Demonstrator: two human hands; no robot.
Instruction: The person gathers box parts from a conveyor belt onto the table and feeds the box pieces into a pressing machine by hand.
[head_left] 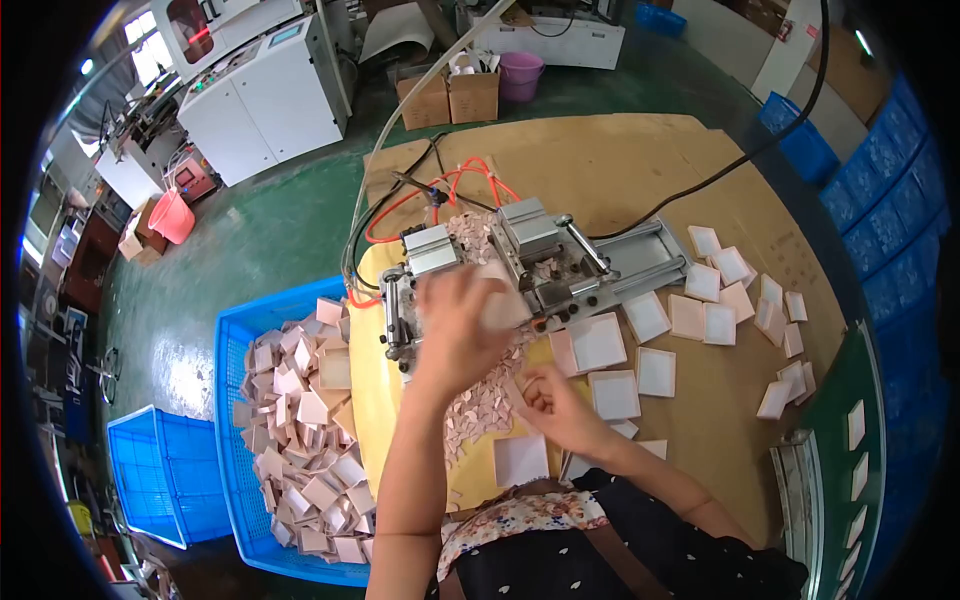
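My left hand (458, 330) reaches over the metal press (540, 270), its fingers curled at the edge of a small pale paper box (503, 305). Both that hand and its box are slightly blurred. Below the press, my right hand (562, 408) has its fingers bent and closed on a small pinkish box (516, 393), seen nearly edge-on. Pinkish cardboard scraps (485, 405) are heaped under and around the press. Several open shallow boxes, white inside, lie right of my right hand, among them one box (614, 394). Another box (521, 460) rests near my body.
At the left, a blue crate (225, 400) holds many small boxes, with a second blue crate (165, 470) beside it. Red air hoses (462, 172) and a black cable (720, 178) run to the press. More boxes lie on the brown table (640, 150). A green board (850, 440) stands at right.
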